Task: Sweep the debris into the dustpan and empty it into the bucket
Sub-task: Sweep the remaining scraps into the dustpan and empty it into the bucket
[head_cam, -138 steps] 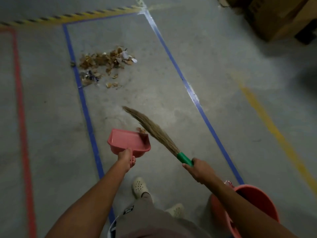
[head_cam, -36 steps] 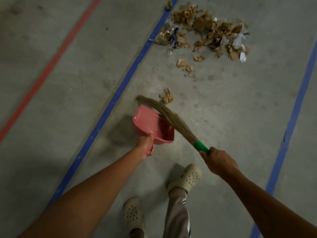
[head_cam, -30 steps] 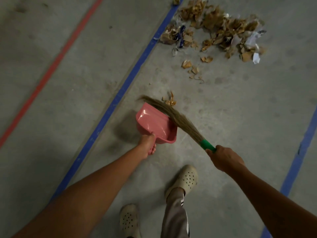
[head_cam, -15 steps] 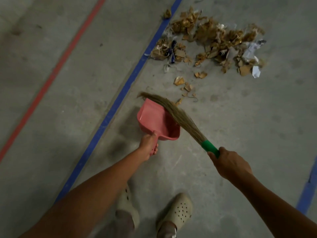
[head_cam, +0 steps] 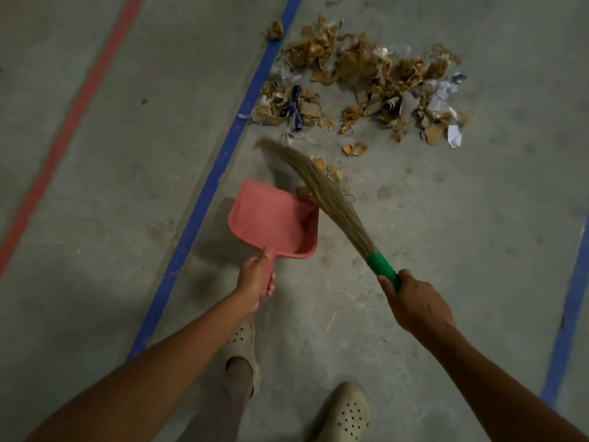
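Sweeping is the step in hand: the left grip (head_cam: 255, 280) curls round the handle of the empty-looking pink dustpan (head_cam: 271, 218), and the right grip (head_cam: 417, 304) wraps round the broom (head_cam: 331, 202), whose bristles lie over stray scraps just beyond the pan's lip. The main debris (head_cam: 366, 81) lies farther off; no bucket is in view. Next, the lip likely needs seating flat on the floor while the bristles draw the scraps in.

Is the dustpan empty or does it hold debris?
Empty: the dustpan shows a bare pink inside; the debris lies beyond its lip.
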Action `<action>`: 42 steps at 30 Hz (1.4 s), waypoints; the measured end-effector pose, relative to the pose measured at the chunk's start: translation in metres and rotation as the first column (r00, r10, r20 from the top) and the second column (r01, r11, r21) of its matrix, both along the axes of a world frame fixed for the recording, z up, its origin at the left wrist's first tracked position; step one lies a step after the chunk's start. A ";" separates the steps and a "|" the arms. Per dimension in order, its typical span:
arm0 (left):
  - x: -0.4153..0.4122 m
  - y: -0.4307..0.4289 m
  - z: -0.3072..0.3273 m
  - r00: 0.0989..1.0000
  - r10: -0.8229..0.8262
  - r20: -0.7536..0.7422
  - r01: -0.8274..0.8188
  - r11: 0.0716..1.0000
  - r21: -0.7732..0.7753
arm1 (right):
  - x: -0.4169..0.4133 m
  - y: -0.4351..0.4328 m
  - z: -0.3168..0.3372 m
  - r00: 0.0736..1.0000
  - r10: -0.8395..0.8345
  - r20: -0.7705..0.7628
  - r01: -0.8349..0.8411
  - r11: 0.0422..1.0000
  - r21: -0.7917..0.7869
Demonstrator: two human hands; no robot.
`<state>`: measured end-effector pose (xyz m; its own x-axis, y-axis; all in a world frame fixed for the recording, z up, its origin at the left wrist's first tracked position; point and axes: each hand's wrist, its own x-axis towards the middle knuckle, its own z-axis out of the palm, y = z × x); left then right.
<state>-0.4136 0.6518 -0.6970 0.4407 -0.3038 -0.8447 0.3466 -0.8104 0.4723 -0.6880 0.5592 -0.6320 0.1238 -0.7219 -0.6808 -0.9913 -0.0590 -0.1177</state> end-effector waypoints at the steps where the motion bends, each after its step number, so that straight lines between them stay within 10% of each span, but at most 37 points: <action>1: 0.005 -0.001 0.006 1.000 0.007 0.006 -0.007 1.000 0.001 | 0.002 0.001 0.006 1.000 -0.011 0.028 0.011 1.000 0.006; 42: 0.099 0.026 0.033 0.994 -0.008 -0.108 0.024 0.989 0.147 | 0.088 -0.010 0.031 0.979 0.177 -0.101 -0.156 0.970 0.186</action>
<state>-0.3148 0.6776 -0.6637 0.3412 -0.1788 -0.9228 0.3752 -0.8743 0.3081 -0.5998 0.5497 -0.6012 0.1447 -0.5651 -0.8122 -0.9767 -0.2130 -0.0258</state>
